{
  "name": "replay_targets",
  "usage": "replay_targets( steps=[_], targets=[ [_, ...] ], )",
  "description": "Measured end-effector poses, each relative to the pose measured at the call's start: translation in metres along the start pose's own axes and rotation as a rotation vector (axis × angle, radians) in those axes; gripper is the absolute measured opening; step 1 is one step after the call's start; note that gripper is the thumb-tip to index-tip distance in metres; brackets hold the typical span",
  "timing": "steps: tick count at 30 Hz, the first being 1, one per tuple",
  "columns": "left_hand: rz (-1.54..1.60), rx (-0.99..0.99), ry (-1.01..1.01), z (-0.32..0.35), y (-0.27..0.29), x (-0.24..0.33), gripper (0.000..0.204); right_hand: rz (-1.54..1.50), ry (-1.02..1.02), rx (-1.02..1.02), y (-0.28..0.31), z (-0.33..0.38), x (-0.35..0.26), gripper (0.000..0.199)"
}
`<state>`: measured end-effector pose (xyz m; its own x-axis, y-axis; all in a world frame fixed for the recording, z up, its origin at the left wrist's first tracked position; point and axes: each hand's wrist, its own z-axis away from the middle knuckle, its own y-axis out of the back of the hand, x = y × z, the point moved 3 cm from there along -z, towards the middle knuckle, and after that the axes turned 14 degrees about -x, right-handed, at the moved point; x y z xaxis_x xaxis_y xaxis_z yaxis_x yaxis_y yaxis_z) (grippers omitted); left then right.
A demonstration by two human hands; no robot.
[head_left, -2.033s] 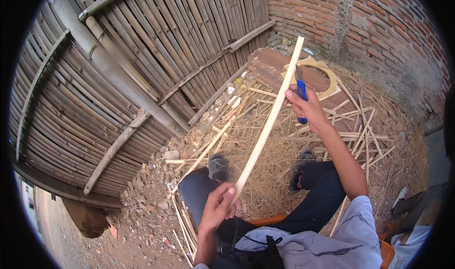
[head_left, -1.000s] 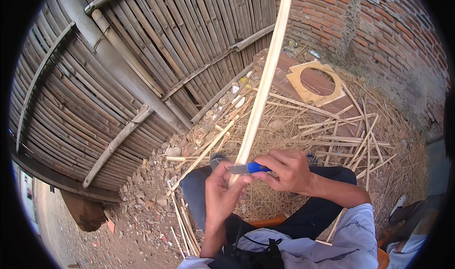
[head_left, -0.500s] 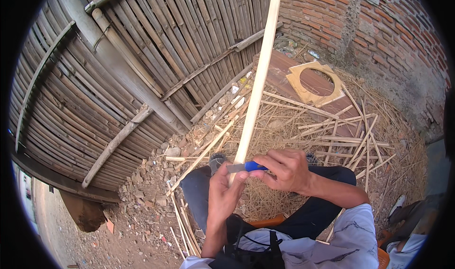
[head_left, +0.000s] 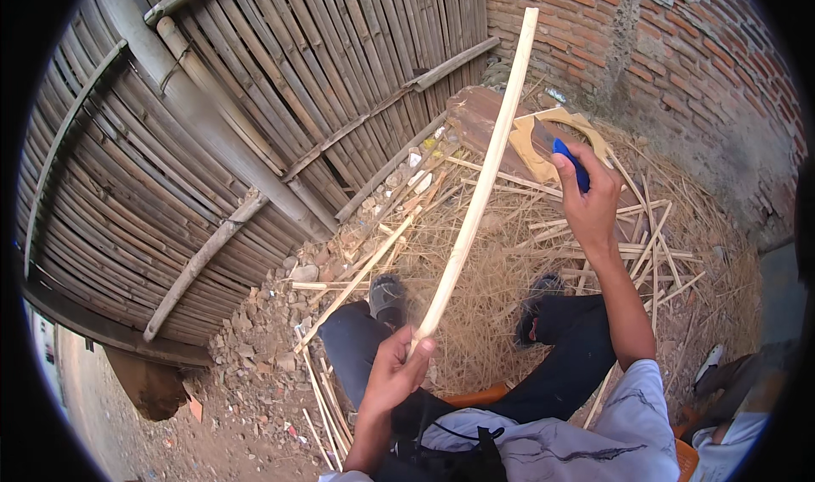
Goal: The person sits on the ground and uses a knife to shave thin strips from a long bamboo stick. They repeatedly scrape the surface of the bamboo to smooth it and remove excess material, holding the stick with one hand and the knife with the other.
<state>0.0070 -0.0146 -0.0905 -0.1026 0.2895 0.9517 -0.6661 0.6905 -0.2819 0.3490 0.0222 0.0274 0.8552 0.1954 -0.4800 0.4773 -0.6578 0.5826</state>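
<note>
Fence and wall: slatted fence (head_left: 340, 83) ahead and left of my grip, brick wall (head_left: 560, 24) ahead and right; their corner shows just left of the strip's far end.
Open room: a gap over loose straw (head_left: 501, 266) between my two hands; stony ground (head_left: 255, 346) to the left of my left hand, before the fence base.
Orange plastic: an edge (head_left: 480, 395) shows between my legs, right of and below my left hand — what it is, or whether it holds anything, I can't tell.
Pale strip: its near end is in my left hand (head_left: 397, 370); the strip (head_left: 475, 210) points up, away from me and to the right, its long axis slanting past the left side of my right hand (head_left: 590, 189).
Left grip: thumb and fingers pinching the strip's near end.
Right grip: fingers closed round the blue handle of a knife (head_left: 571, 166); its blade points up and left, apart from the strip.
Brown board: beyond my right hand lies the board (head_left: 477, 115), with a tan panel (head_left: 531, 153) on it, cut with a round opening.
Cut strips: a loose heap (head_left: 654, 244) right of and below my right hand — more (head_left: 321, 397) left of my left wrist.
</note>
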Motion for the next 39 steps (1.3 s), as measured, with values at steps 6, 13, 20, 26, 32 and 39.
replay_targets(
  steps=[6, 13, 20, 26, 32, 39],
  targets=[
    [-0.176, 0.113, -0.07, -0.015, 0.012, -0.005, 0.028, -0.094, 0.227, -0.22, -0.032, 0.035, -0.034, 0.026],
    [-0.289, 0.172, -0.166, -0.026, 0.005, 0.008, 0.028, -0.143, 0.414, -0.449, -0.063, 0.071, -0.071, 0.031],
    [-0.437, 0.231, -0.169, -0.029, -0.008, 0.02, 0.031, -0.14, 0.427, -0.474, -0.064, 0.075, -0.082, 0.032],
    [-0.53, 0.242, -0.131, -0.028, -0.013, 0.024, 0.032, -0.175, 0.419, -0.455, -0.068, 0.079, -0.083, 0.033],
    [-0.558, 0.153, -0.116, -0.033, -0.001, 0.021, 0.038, -0.177, 0.44, -0.481, -0.075, 0.093, -0.083, 0.029],
    [-0.534, 0.145, -0.16, -0.034, 0.001, 0.014, 0.037, -0.144, 0.443, -0.475, -0.073, 0.094, -0.087, 0.028]
  ],
)
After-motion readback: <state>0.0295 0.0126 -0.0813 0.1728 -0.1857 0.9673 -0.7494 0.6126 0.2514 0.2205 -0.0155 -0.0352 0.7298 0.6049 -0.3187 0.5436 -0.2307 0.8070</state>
